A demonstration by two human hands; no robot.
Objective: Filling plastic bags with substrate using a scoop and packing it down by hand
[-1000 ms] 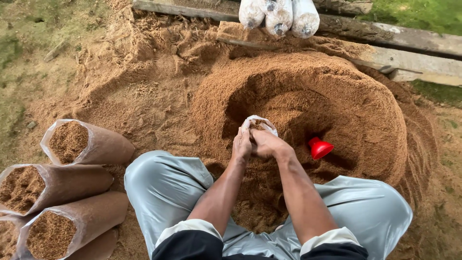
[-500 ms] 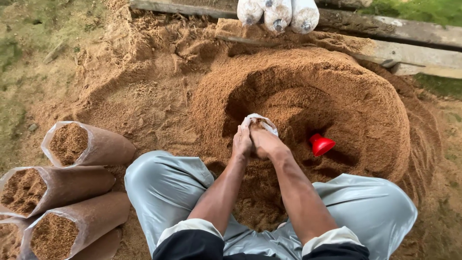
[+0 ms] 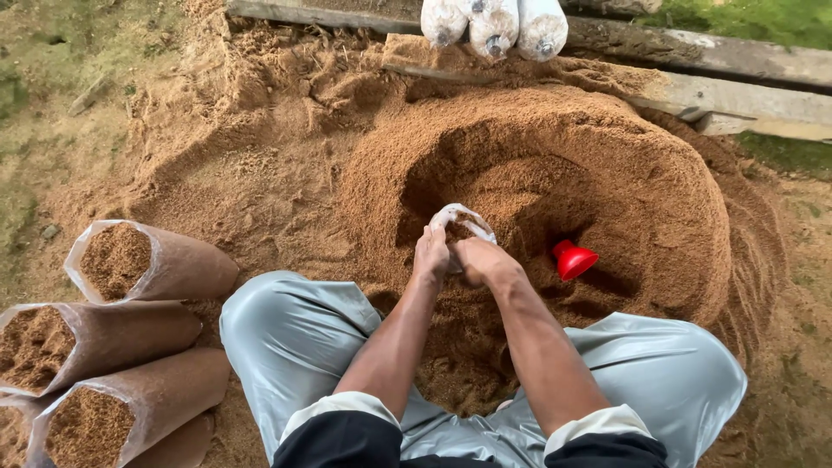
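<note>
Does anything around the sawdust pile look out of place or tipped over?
Only the small red plastic funnel stands out: it lies tipped on its side in the hollow of the brown sawdust mound, beside the right hand. Both hands hold the clear plastic bag; left hand.

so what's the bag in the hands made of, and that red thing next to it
Bag: thin clear plastic film, by its crinkled, see-through mouth held by the left hand and right hand. Red funnel-like piece: probably hard moulded plastic, smooth and evenly coloured.
</note>
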